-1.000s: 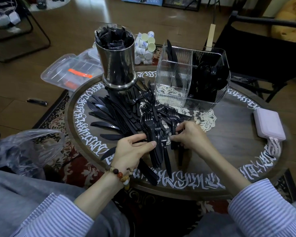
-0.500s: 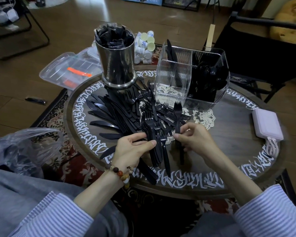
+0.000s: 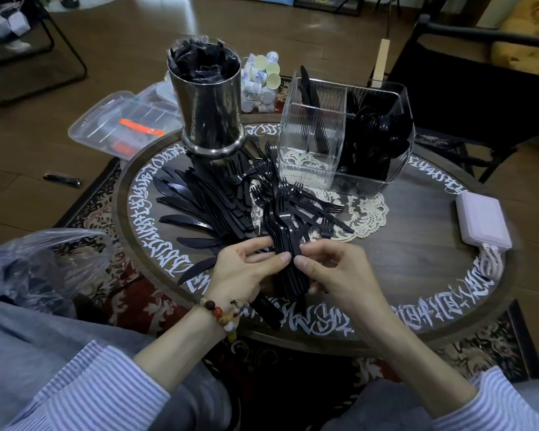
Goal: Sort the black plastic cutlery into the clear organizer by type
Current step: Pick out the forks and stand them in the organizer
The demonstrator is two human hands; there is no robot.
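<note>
A bundle of black plastic forks (image 3: 283,231) is held upright-ish over the table's near side. My left hand (image 3: 245,269) grips its handles from the left, and my right hand (image 3: 330,269) pinches the same bundle from the right. More loose forks (image 3: 311,206) lie on the lace doily, and black knives (image 3: 193,200) fan out to the left. The clear organizer (image 3: 346,178) stands at the back right, with spoons (image 3: 377,135) filling its right compartment and a few knives in the rear left one.
A steel canister (image 3: 210,107) lined with a black bag stands at the back left of the round table (image 3: 417,244). A pink power bank (image 3: 483,219) lies on the right. A plastic bag (image 3: 35,262) sits on my left, a black chair (image 3: 467,88) behind the organizer.
My right hand picked a fork from the pile, lifted it and brought it left against the bundle in my left hand. Both hands now meet on the bundle.
</note>
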